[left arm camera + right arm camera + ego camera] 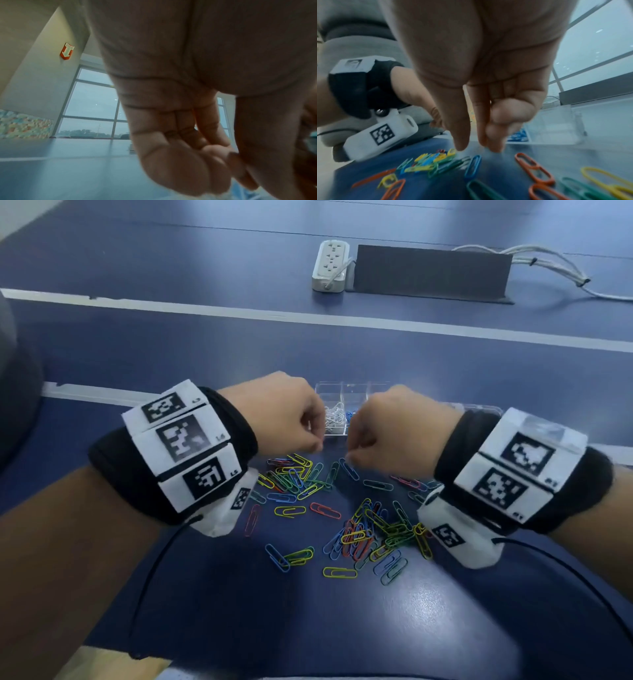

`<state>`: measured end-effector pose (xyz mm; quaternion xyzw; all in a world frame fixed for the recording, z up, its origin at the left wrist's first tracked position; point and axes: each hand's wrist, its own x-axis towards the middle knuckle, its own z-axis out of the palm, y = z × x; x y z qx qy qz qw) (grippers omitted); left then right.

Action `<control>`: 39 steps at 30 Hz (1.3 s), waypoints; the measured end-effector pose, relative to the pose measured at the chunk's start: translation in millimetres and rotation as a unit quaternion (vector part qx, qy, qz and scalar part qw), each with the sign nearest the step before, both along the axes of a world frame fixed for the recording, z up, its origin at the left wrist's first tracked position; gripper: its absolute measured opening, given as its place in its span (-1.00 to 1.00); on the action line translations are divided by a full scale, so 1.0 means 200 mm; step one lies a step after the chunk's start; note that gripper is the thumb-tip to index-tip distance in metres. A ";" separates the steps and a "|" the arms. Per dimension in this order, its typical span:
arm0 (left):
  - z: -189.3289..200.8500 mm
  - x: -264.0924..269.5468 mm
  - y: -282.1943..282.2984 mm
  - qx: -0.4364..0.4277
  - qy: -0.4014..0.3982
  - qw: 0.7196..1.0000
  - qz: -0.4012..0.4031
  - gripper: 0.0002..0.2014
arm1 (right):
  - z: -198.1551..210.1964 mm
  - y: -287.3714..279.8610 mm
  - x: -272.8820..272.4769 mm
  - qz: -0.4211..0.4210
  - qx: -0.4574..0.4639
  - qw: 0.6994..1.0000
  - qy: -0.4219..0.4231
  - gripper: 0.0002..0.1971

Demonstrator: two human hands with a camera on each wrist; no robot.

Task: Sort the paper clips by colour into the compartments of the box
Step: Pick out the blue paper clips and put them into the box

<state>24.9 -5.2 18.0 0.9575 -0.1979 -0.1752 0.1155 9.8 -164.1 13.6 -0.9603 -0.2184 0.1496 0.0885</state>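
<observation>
Blue laminate covers the table [445,364] in front of you, crossed by pale stripes, with a white power strip [330,265] and a dark upright panel [431,272] well back from your work. Tall windows [91,102] fill the far wall, and an orange arrow sign [67,51] hangs on the wall beside them.

Your left hand [284,412] and right hand [394,429] hover close together, knuckles up, just above the near edge of the clear box [349,392]. Both have their fingers curled in toward the thumb. Whether either one is pinching a clip I cannot tell; the fingertips are hidden in the head view and blurred in both wrist views.

White clips [334,414] lie in one compartment of the box and blue ones [519,135] in the one beside it. Loose paper clips [363,529] in red, yellow, green and blue are scattered on the table below and between your wrists.
</observation>
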 end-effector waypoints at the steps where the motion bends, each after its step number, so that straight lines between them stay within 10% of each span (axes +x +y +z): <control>1: 0.00 0.00 0.02 0.009 -0.003 1.000 0.003 -0.97 | -0.02 0.02 -0.01 0.006 -0.017 1.000 0.007 -0.83; 39: -0.07 -0.10 0.11 0.104 -0.012 0.994 0.008 -0.84 | -0.02 0.28 -0.05 0.085 -0.033 0.996 -0.009 -0.79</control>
